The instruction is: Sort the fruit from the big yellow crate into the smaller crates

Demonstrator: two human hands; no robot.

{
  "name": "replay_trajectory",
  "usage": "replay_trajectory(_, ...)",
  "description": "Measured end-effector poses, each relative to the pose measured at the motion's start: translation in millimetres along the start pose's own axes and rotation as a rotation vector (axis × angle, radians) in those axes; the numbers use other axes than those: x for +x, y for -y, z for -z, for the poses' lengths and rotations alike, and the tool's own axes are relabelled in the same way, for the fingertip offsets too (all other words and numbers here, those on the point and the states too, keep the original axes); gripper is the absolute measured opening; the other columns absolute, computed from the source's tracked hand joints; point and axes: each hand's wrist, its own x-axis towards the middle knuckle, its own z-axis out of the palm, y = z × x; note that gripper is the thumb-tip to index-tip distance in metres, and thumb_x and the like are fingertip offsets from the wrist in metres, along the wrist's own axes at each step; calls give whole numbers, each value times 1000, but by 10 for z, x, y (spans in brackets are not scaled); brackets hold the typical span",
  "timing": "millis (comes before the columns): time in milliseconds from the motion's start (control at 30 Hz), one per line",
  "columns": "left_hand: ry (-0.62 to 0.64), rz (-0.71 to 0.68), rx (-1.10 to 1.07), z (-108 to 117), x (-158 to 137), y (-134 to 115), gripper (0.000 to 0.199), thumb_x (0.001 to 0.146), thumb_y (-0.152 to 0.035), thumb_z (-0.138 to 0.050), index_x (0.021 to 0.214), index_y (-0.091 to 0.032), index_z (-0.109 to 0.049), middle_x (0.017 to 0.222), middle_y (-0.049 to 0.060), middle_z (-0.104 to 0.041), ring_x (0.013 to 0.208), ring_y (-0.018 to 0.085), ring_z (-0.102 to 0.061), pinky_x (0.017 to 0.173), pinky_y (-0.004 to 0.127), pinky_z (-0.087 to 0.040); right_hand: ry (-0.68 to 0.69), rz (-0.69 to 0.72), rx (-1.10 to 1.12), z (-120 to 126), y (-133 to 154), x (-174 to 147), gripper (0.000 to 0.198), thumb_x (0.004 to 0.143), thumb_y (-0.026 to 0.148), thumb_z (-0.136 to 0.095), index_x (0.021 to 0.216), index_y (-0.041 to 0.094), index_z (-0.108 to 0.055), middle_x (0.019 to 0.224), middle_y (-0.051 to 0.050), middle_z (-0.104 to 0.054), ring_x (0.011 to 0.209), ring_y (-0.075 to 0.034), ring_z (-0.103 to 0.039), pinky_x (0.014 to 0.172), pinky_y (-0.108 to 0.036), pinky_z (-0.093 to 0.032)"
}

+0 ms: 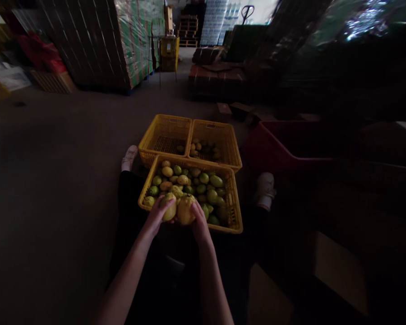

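My left hand [159, 214] is wrapped round a large yellow-green fruit [169, 207]. A second, yellower fruit [186, 210] with a bumpy top is in my right hand [199, 221]. The two fruits are held side by side over the near edge of a yellow plastic crate [236, 198]. Green and yellow fruits [203, 178] of mixed sizes fill much of this crate. Their exact kind is hard to tell in the dim light; they look like large lemons or similar. My palms and the undersides of both held fruits are hidden.
Beyond stand two more yellow crates: the left one [148, 132] holds little fruit, the right one [235, 140] several pieces. My feet flank the crates. A red bin [284, 151] is at right, with cardboard [340, 271] nearer. Wrapped pallet stacks [135, 40] rise behind.
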Motion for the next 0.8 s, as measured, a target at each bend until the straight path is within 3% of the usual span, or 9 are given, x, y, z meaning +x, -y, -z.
replay_trajectory(100,11,-2,-57,-14,-7,-15,19,81,-32,-65,88,-15,-64,63,2,-66,45,15,-60,41,23,-47,76,-116,15,-56,11,-28,43,66,54,-75,92,20,-68,66,-1,-72,44,-18,-60,31,-25,-42)
replay_trajectory(200,-32,10,-194,-39,-12,-48,21,80,-33,-63,85,-12,-65,66,5,-67,55,17,-64,49,24,-52,53,-205,99,-93,89,-55,44,62,59,-72,79,19,-68,59,-4,-69,44,-20,-62,35,-29,-47)
replay_trajectory(467,180,15,-105,-27,-28,-96,45,72,-55,-64,85,-13,-66,62,5,-68,37,12,-55,31,21,-36,90,-196,160,-68,204,-62,44,65,61,-66,81,20,-66,59,-4,-68,50,-22,-65,43,-34,-54)
replay_trajectory(600,192,32,-92,-15,-4,-91,52,70,-59,-64,91,-11,-65,63,6,-67,33,13,-52,28,22,-27,94,-200,167,-78,199,-68,42,65,60,-67,79,20,-67,57,-3,-67,51,-22,-66,44,-34,-55)
replay_trajectory(800,217,24,-52,23,43,-54,62,67,-67,-64,93,-11,-62,63,5,-65,33,13,-50,30,23,-26,128,-255,220,-61,180,-62,40,69,56,-68,80,17,-69,58,-5,-69,45,-20,-64,38,-28,-51)
